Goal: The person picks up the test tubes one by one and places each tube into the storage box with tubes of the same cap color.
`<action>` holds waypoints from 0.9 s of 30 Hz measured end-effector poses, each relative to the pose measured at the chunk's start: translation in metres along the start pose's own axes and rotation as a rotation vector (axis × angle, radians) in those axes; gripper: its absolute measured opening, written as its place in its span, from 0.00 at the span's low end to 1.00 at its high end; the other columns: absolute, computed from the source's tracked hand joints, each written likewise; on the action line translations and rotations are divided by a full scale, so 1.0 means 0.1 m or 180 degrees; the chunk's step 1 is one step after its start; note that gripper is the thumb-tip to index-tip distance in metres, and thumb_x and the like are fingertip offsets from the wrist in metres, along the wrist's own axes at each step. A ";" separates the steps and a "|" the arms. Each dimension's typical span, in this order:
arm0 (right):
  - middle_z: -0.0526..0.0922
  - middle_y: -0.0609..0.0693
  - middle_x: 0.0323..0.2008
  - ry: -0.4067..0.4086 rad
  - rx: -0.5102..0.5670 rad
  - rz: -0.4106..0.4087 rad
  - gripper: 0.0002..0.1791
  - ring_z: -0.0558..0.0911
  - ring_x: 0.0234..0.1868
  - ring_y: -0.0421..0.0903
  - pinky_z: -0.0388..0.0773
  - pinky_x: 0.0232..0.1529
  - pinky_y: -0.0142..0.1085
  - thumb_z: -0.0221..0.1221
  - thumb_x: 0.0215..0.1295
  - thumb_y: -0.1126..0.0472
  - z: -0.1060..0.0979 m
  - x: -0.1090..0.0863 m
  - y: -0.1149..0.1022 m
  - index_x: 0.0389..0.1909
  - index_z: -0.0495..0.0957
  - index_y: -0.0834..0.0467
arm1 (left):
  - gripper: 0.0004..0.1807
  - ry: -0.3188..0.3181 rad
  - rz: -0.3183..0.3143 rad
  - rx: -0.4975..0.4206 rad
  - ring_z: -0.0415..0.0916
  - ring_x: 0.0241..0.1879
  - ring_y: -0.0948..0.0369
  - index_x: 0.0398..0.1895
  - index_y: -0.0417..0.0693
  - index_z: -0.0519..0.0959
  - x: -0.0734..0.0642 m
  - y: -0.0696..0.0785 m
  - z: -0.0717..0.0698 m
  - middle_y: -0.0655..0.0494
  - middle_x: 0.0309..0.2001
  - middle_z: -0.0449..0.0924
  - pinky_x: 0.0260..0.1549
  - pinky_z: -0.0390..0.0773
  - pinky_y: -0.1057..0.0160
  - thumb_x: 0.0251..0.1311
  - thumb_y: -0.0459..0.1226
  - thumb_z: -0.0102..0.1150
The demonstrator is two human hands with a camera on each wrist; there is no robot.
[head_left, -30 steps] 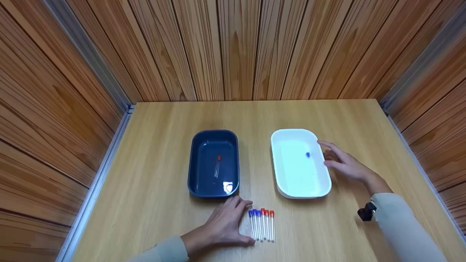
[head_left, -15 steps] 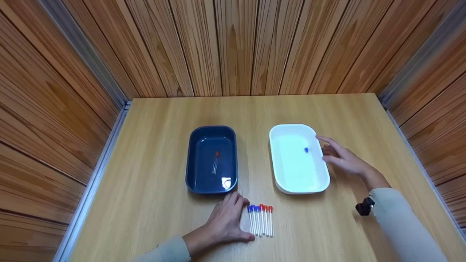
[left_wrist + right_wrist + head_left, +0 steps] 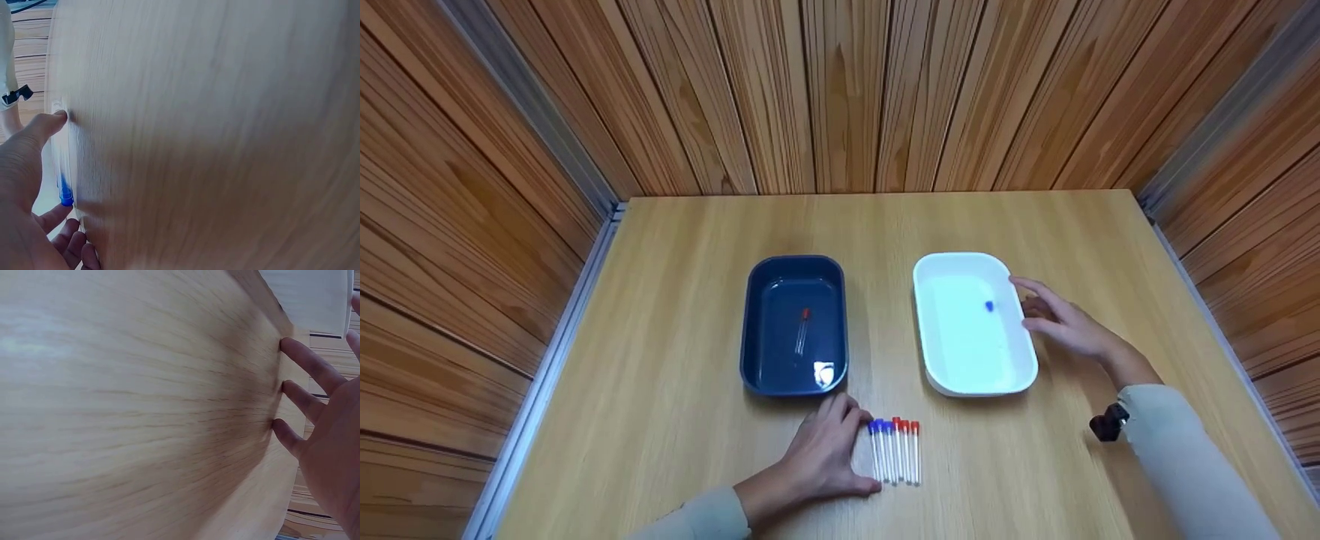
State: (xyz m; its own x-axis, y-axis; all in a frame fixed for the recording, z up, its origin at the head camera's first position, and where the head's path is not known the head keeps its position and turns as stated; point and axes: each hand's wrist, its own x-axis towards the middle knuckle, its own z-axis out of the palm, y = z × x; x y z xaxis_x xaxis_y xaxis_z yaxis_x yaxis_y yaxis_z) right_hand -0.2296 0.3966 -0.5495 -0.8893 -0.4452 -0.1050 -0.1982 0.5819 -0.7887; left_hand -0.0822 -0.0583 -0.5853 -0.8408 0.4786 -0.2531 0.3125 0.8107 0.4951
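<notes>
A row of clear capped tubes [image 3: 895,454] lies side by side on the table, blue caps on the left and red caps on the right. Just left of the row rests my left hand [image 3: 821,454], thumb near the tubes' lower ends and forefinger by the caps. In the left wrist view these two fingers span the length of a blue-capped tube [image 3: 66,194]. My right hand [image 3: 1069,330] touches the right rim of the white tray [image 3: 952,375] with spread fingers. Its other fingertips [image 3: 287,385] rest on the tabletop in the right wrist view.
A dark blue tray [image 3: 791,289] stands on the left, holding one red-capped tube [image 3: 803,330]. Inside the white tray a blue cap [image 3: 989,306] shows; any tube body there is washed out. Wood-panelled walls [image 3: 847,97] enclose the table [image 3: 675,300].
The whole scene shifts slightly upward as the head view tilts. Both hands keep their places beside the tubes and the white tray.
</notes>
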 end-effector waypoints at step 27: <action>0.55 0.64 0.92 0.0023 0.0054 0.0006 0.41 0.71 0.82 0.76 0.63 0.80 0.80 0.56 0.89 0.58 0.02 0.01 -0.01 0.93 0.49 0.51 | 0.49 -0.0084 0.0060 -0.0244 0.65 0.47 0.65 0.73 0.61 0.80 -0.04 0.10 -0.29 0.63 0.47 0.69 0.43 0.65 0.67 0.49 0.69 0.84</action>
State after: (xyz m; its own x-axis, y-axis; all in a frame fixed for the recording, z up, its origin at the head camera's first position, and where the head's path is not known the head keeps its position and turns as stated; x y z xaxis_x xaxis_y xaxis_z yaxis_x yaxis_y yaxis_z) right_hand -0.2298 0.3940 -0.5506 -0.8926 -0.4391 -0.1022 -0.1895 0.5711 -0.7987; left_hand -0.0888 -0.0621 -0.5551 -0.8228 0.5031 -0.2645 0.2924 0.7737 0.5620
